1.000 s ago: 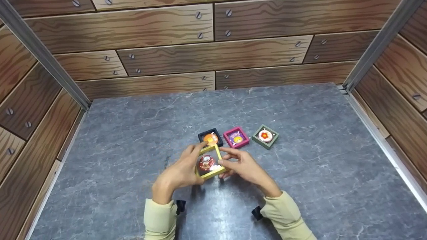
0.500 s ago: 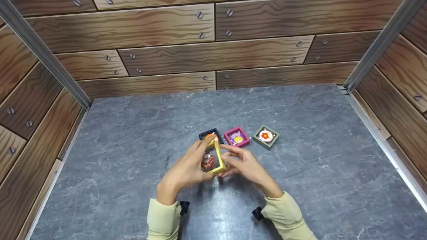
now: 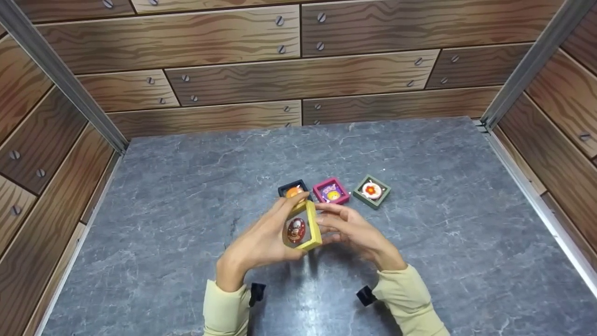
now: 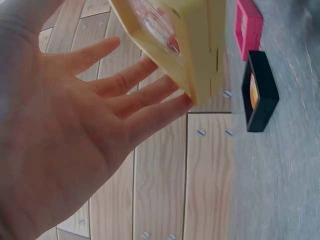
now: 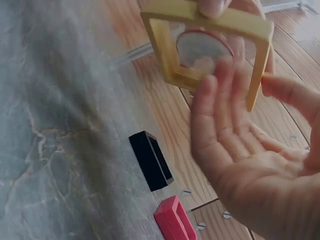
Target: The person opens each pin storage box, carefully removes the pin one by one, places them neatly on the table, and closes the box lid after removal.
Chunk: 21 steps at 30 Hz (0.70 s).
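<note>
My left hand holds a yellow square display frame above the table, thumb at its near edge and fingertips at its far edge. A round red badge with a cartoon figure sits in the clear film at its centre. The frame is tilted, its face turned partly leftward. In the left wrist view, fingertips meet the corner of the yellow frame. My right hand is just right of the frame, fingers extended. In the right wrist view, its fingers overlap the frame's back, with the thumb tip right at the edge.
Behind the hands, a black frame with an orange badge, a pink frame and a green frame lie in a row on the grey marbled table. Wood-patterned walls enclose the back and sides.
The yellow frame has turned so its face points more leftward, and has shifted slightly right. My right hand has drawn back a little to the right from its edge.
</note>
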Motion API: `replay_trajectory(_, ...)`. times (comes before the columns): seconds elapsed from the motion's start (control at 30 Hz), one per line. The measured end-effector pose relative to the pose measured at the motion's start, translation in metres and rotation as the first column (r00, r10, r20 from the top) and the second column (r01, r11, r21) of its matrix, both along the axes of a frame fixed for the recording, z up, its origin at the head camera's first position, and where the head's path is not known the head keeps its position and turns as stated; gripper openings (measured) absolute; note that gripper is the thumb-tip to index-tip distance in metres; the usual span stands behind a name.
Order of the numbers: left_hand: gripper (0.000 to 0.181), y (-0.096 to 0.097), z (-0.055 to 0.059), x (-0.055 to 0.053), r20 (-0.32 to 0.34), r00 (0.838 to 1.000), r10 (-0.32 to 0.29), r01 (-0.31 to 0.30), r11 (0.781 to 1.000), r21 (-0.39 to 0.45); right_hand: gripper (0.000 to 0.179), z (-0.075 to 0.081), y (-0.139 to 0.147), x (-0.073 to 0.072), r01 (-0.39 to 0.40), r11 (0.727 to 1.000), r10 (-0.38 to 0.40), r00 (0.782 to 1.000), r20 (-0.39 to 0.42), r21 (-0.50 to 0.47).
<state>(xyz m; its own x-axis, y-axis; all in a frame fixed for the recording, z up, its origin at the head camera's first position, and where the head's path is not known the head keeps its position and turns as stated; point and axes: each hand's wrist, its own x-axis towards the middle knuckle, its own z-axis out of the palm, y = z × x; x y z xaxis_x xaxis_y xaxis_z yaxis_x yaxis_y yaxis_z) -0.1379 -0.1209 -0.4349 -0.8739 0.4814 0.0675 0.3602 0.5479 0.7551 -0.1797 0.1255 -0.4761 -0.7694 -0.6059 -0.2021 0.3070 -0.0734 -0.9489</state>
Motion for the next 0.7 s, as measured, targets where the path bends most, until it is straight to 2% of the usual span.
replay_trajectory(0.17,0.115,0.003,0.003,0.002,0.026,0.998,-0.052,0.050,0.996,0.072,0.076,0.001,0.006,-0.001,-0.093,0.992,0.101,0.991,0.090,-0.090)
replay_trajectory(0.27,0.115,0.006,0.005,0.003,0.016,0.996,-0.087,0.085,0.991,0.105,0.079,0.002,0.009,0.000,-0.155,0.972,0.181,0.974,0.139,-0.180)
replay_trajectory(0.33,0.113,0.008,0.005,0.003,0.001,0.994,-0.108,0.107,0.987,0.118,0.081,0.003,0.011,0.001,-0.169,0.957,0.208,0.966,0.152,-0.234)
replay_trajectory(0.43,0.112,0.012,0.006,0.002,-0.022,0.992,-0.125,0.127,0.984,0.126,0.083,0.005,0.012,0.002,-0.163,0.947,0.207,0.969,0.136,-0.276)
replay_trajectory(0.7,0.117,0.022,0.006,0.004,-0.057,0.991,-0.120,0.126,0.986,0.113,0.087,0.006,0.013,0.004,-0.126,0.955,0.156,0.983,0.095,-0.270)
